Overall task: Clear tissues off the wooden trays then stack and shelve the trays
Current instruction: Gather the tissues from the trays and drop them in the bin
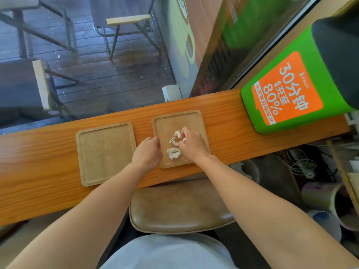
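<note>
Both hands are working over the right tray (196, 121): the left hand (148, 152) is sitting curled at its left rim, holding nothing I can make out, while the right hand (191, 145) is pinching into the crumpled tissues (173, 153). Those scraps are lying between the hands, strung front to back, nearer the right one, and the left tray (104, 152) is lying bare.

I see a long wooden counter (223, 121). Directly on it: right tray (198, 118), near centre; left tray (104, 154) just left of it, not touching; green charging kiosk (287, 90) well right of it.
</note>
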`<state>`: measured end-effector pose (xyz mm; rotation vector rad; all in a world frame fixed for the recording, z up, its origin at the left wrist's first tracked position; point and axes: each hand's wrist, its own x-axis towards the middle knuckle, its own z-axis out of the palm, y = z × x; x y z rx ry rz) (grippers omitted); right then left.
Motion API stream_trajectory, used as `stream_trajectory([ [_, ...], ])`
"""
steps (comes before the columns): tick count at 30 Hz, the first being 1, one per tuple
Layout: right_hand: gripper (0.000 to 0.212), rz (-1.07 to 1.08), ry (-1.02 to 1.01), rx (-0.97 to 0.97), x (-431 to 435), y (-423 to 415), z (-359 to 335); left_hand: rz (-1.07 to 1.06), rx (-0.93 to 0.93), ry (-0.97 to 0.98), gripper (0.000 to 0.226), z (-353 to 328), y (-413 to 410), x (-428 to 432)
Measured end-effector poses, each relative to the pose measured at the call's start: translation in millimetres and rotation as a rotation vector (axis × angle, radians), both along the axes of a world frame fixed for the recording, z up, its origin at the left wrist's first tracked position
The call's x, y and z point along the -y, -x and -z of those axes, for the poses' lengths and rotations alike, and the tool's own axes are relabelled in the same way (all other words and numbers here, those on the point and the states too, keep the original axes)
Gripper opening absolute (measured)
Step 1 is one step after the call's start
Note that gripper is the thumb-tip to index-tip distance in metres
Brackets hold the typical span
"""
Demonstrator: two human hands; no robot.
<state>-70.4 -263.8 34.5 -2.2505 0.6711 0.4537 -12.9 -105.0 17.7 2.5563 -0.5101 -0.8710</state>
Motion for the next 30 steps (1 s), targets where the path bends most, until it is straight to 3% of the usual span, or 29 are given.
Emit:
stream_trajectory([
  [5, 0.022, 0.0, -0.002, -0.081, 26, 5, 8, 0.024, 0.014, 0.003, 0.003, 4, 3, 27],
  [9, 0.014, -0.016, -0.001, -0.069, 34, 4, 17, 0.046, 0.074, -0.029, 0.015, 13, 6, 41],
  [18, 0.029, -0.153, 0.007, -0.072, 37, -13, 43, -0.009, 0.109, -0.049, 0.029, 35, 7, 56],
  [30, 0.012, -0.227, -0.003, -0.121, 29, -17, 59, 0.037, 0.088, -0.049, 0.021, 47, 4, 53],
])
